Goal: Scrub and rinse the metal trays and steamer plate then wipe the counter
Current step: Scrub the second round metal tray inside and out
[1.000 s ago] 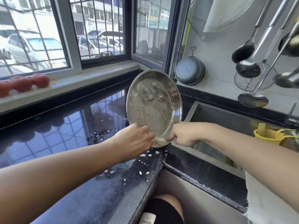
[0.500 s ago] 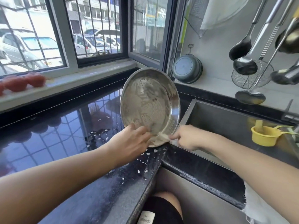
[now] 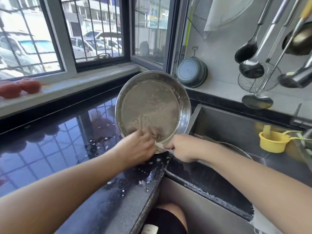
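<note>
A round metal tray (image 3: 152,105), streaked with soapy film, stands tilted on its edge where the black counter (image 3: 50,149) meets the sink (image 3: 236,125). My left hand (image 3: 136,147) holds the tray's lower left rim, its blurred fingers lying over the inner face. At the lower right rim my right hand (image 3: 181,147) is a fist pinching a small pale scrubbing cloth (image 3: 160,146) against the rim. The rim of a second metal tray (image 3: 236,149) shows in the sink behind my right forearm.
A yellow cup (image 3: 271,142) sits in the sink at the right. Ladles and a wire skimmer (image 3: 253,68) hang on the wall above, and a dark pot (image 3: 191,71) hangs in the corner. White foam drops (image 3: 143,181) dot the counter's edge. Tomatoes (image 3: 20,87) lie on the sill.
The tray has leaned further back over the counter corner. My left fingers have slid up onto its inner face, while my right hand stays at the lower rim.
</note>
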The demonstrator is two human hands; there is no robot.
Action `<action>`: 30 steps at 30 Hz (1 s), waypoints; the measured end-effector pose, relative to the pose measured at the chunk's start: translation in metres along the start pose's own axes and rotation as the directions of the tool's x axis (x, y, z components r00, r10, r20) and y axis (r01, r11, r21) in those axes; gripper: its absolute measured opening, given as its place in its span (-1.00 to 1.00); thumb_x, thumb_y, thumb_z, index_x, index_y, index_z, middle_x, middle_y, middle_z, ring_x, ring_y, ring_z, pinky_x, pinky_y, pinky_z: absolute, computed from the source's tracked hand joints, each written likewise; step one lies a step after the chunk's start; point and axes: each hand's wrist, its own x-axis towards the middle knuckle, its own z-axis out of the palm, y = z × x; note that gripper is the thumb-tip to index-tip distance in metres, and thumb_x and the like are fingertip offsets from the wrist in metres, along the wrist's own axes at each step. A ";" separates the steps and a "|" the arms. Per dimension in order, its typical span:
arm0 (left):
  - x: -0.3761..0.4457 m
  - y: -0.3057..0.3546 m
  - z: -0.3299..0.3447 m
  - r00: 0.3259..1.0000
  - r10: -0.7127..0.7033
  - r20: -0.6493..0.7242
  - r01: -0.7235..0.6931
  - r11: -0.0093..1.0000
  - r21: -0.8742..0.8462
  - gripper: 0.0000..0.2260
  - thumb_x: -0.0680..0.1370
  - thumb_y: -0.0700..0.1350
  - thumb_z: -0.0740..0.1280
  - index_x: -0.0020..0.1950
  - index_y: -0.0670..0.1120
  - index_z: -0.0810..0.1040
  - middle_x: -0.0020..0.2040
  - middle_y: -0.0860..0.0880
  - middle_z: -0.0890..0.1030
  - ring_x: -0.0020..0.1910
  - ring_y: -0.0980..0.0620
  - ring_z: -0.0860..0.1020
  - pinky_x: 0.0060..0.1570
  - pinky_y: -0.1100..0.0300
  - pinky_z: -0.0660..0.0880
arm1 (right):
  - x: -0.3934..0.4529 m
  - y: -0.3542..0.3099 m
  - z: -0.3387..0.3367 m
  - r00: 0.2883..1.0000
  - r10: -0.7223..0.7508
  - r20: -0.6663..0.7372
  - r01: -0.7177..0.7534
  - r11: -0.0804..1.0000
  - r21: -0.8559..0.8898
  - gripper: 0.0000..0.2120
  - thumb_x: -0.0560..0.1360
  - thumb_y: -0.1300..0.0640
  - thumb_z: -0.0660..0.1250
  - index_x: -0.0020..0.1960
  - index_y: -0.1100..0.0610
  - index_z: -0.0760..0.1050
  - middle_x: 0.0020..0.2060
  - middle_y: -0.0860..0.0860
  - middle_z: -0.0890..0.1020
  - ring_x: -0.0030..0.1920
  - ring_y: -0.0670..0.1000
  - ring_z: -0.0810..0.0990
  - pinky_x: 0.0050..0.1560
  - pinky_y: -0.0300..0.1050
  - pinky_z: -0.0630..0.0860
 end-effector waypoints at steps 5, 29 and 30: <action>0.008 0.003 0.003 0.998 -0.007 -0.062 0.005 0.999 -0.040 -0.93 0.41 -0.18 0.36 -0.17 -0.07 0.64 -0.17 -0.07 0.64 -0.23 -0.10 0.59 -0.30 0.05 0.51 | -0.002 0.014 0.004 0.998 0.027 -0.051 -0.030 0.998 -0.051 -0.58 0.57 0.24 0.16 0.18 -0.19 0.59 0.08 0.11 0.58 -0.01 0.21 0.57 -0.11 -0.07 0.50; 0.003 0.004 -0.021 0.997 -0.070 0.038 0.078 0.965 -0.249 -0.84 0.30 -0.25 0.49 -0.21 -0.08 0.59 -0.41 0.00 0.59 -0.49 -0.05 0.60 -0.53 0.20 0.45 | 0.008 0.028 -0.011 0.997 -0.065 0.032 0.064 0.997 0.045 -0.56 0.62 0.25 0.18 0.42 -0.07 0.52 0.34 -0.07 0.59 0.22 0.05 0.57 0.22 -0.16 0.47; -0.004 -0.002 -0.025 0.997 -0.044 0.064 0.059 0.966 -0.251 -0.86 0.35 -0.27 0.45 -0.14 -0.10 0.59 -0.36 -0.01 0.61 -0.42 -0.07 0.62 -0.47 0.16 0.51 | 0.010 0.031 -0.016 0.998 -0.046 0.040 0.047 0.999 -0.022 -0.56 0.60 0.28 0.17 0.39 -0.02 0.54 0.32 -0.05 0.60 0.21 0.08 0.58 0.18 -0.15 0.50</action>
